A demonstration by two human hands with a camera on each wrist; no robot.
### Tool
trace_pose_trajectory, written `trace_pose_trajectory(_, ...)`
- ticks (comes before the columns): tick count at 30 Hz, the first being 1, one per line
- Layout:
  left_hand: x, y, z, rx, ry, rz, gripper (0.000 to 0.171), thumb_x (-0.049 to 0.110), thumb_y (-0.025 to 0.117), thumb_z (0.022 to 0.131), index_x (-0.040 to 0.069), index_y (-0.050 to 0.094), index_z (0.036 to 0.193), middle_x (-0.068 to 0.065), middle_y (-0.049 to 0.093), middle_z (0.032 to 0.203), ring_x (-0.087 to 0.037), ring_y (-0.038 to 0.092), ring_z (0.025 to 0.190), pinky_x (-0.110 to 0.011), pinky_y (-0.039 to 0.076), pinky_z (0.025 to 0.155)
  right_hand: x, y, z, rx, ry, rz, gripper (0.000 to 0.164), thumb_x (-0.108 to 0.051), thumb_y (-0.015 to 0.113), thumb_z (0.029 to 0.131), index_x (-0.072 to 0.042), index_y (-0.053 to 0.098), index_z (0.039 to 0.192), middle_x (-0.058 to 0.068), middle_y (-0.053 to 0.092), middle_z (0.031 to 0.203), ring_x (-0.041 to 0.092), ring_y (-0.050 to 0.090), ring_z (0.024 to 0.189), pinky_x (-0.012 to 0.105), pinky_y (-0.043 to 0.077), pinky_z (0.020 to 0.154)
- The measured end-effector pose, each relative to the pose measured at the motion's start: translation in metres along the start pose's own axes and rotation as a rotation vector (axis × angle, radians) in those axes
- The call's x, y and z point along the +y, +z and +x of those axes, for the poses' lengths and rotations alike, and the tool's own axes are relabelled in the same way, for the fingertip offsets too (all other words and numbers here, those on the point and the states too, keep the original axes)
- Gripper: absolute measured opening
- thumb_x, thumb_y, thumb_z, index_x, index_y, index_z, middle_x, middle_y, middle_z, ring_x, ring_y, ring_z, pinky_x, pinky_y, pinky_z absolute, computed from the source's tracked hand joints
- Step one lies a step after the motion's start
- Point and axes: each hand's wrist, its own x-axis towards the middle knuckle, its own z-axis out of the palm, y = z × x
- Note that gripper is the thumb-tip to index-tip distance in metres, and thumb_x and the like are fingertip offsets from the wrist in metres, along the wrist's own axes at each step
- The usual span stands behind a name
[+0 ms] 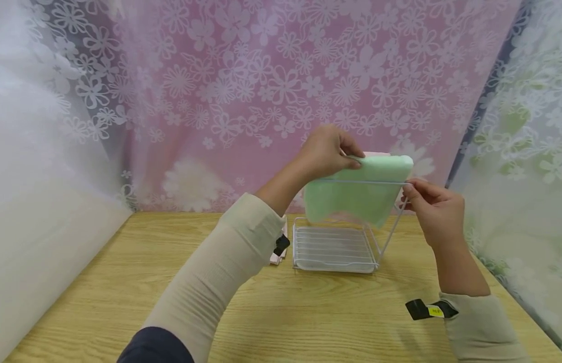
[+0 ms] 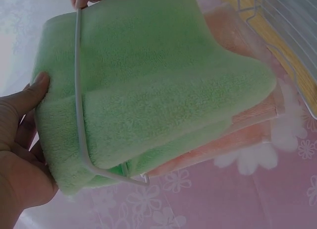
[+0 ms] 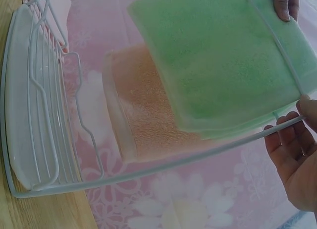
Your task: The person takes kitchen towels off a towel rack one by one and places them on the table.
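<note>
My left hand (image 1: 324, 151) pinches the folded upper edge of a green towel (image 1: 349, 199), thumb on the near face. The towel hangs through the upper wire frame of a white rack (image 3: 198, 158), with one bar running across its front. Behind it hangs a peach-orange towel (image 3: 141, 102), mostly covered by the green one. At the frame's upper right corner, my right hand (image 1: 444, 212) pinches the wire between thumb and fingers. The rack's lower wire shelf stands on the table, over a white tray (image 3: 20, 100).
Pink folded cloth (image 3: 57, 13) lies left of the rack, partly hidden by my left sleeve in the head view. The wooden table (image 1: 281, 317) ends at a pink flowered curtain (image 1: 263, 101) behind, and pale curtains hang at both sides.
</note>
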Motion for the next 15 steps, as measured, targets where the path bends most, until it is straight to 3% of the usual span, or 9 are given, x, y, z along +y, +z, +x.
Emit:
trace_pose_trajectory(6, -0.003, -0.002, -0.007, 0.009, 0.034, -0.042, 0.015, 0.013, 0.08, 0.082, 0.009, 0.078, 0.097, 0.001, 0.074, 0.092, -0.008, 0.069, 0.084, -0.016, 0.052, 0.074, 0.0, 0.002, 0.0, 0.033, 0.017, 0.023, 0.016, -0.003, 0.07, 0.088, 0.007, 0.073, 0.101, 0.003, 0.071, 0.083, 0.012, 0.066, 0.062, 0.021, 0.056, 0.06)
trace_pose_trajectory(15, -0.008, -0.004, -0.017, 0.024, 0.014, -0.097, 0.017, 0.014, 0.081, 0.081, 0.009, 0.078, 0.097, 0.002, 0.074, 0.092, -0.008, 0.069, 0.084, -0.018, 0.053, 0.074, 0.001, 0.004, 0.0, 0.032, -0.027, 0.032, 0.014, 0.0, 0.07, 0.088, 0.013, 0.068, 0.095, 0.008, 0.067, 0.074, 0.015, 0.063, 0.06, 0.019, 0.055, 0.057)
